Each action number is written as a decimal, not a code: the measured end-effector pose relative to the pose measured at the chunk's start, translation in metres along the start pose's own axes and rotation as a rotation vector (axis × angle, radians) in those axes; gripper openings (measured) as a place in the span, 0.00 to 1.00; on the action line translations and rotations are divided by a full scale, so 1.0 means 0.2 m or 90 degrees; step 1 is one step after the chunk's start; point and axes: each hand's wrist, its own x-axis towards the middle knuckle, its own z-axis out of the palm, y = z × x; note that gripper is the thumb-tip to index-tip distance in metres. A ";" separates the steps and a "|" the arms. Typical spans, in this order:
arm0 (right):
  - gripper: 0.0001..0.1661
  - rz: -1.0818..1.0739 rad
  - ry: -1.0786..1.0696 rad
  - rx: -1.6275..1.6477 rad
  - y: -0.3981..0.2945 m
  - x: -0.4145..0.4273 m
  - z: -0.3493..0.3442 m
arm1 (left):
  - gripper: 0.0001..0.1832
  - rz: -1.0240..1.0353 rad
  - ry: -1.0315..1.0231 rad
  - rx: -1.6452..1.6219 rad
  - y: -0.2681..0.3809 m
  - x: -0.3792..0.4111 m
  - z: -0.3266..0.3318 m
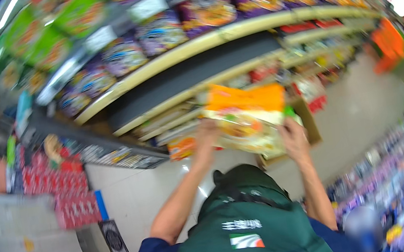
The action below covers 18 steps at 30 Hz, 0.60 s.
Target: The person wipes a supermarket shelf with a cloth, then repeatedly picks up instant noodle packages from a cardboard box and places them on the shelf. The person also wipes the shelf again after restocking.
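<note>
A large plastic food packet [247, 118], orange at the top and cream with a food picture below, is held up before me. My left hand [206, 139] grips its left edge, and my right hand [294, 136] has hold of the lower right edge. Both hands are somewhat blurred. Behind the packet, on the floor, stands a brown cardboard box [308, 120], partly hidden by it. A bright green piece of packaging [291, 112] shows beside my right fingers. The dark shelf board [201, 76] runs behind the packet, above lower shelves of packaged goods.
Purple noodle packets [207, 11] line the shelf above, with green packs [48, 47] at upper left. A wire mesh panel [119, 156] stands left, near stacked red boxes [75, 207]. Bottled goods [392, 182] fill the right side. Something orange [388, 40] stands down the aisle.
</note>
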 end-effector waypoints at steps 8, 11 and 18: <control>0.09 0.072 -0.063 -0.080 0.55 0.12 -0.41 | 0.25 -0.295 -0.259 -0.121 -0.20 -0.11 0.90; 0.09 0.163 -0.137 -0.004 0.73 0.16 -0.53 | 0.29 -0.153 -0.096 0.045 -0.27 -0.09 0.87; 0.10 0.263 -0.172 0.060 1.06 -0.02 -0.58 | 0.44 -0.199 -0.007 0.179 -0.29 0.21 0.75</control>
